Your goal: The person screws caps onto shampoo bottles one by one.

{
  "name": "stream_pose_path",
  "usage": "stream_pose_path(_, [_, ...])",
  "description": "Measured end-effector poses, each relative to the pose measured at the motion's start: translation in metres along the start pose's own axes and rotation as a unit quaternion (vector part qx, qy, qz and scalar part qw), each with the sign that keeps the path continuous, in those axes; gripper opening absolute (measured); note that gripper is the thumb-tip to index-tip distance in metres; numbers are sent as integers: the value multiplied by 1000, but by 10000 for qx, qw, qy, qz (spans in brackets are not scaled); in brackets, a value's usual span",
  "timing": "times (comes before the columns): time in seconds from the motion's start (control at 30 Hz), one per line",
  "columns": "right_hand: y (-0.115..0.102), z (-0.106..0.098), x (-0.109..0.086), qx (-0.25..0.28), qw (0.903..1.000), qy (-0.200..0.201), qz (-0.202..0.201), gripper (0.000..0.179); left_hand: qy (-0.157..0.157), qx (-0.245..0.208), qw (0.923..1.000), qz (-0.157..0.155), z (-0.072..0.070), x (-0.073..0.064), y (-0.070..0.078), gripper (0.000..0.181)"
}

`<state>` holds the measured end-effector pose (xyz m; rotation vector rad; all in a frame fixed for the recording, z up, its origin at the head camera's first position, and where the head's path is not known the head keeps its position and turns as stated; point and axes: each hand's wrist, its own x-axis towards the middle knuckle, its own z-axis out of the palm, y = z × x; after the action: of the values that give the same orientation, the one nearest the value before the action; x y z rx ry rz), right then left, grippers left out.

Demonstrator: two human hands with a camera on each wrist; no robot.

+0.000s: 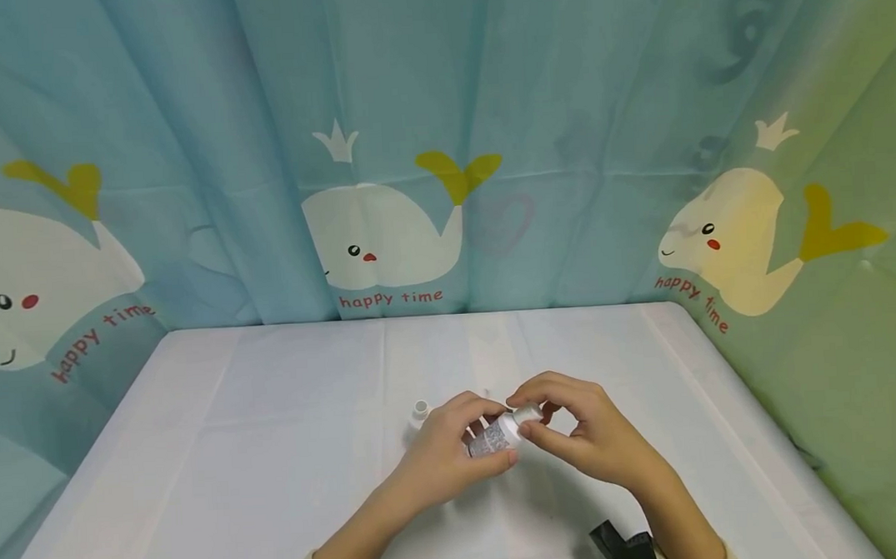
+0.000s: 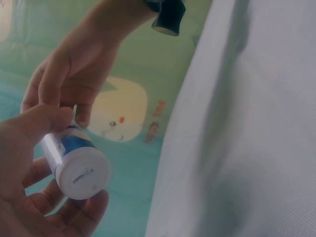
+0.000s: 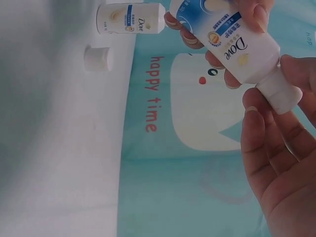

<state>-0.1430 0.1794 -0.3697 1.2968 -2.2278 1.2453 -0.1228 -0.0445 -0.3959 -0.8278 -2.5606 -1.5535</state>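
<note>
My left hand (image 1: pixel 455 446) grips a small white Dove bottle (image 3: pixel 232 47) with a blue band, tilted above the table. In the left wrist view its round white base faces the camera. My right hand (image 1: pixel 590 432) pinches the white cap (image 3: pixel 279 91) at the bottle's neck between thumb and fingers. Behind my left hand, a second Dove bottle (image 3: pixel 131 19) stands upright on the table, mostly hidden in the head view, where its round white neck (image 1: pixel 421 407) shows. A loose white cap (image 3: pixel 98 59) sits on the table near that bottle.
The table (image 1: pixel 274 420) has a white cover. Blue-green curtains (image 1: pixel 560 99) printed with whales rise along its back and sides. Black straps (image 1: pixel 625 547) show near my wrists.
</note>
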Motion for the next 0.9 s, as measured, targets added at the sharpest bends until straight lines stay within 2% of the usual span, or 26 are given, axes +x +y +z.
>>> stream_pose_path(0.33, [-1, 0, 1, -12, 9999, -98, 67, 30, 29, 43, 10000, 12, 0, 0, 0, 37])
stream_pose_path(0.7, [-1, -3, -1, 63, 9996, -258, -32, 37, 2, 3, 10000, -36, -2, 0, -1, 37])
stream_pose_path(0.9, [0, -4, 0, 33, 9998, -196, -26, 38, 23, 42, 10000, 22, -2, 0, 0, 38])
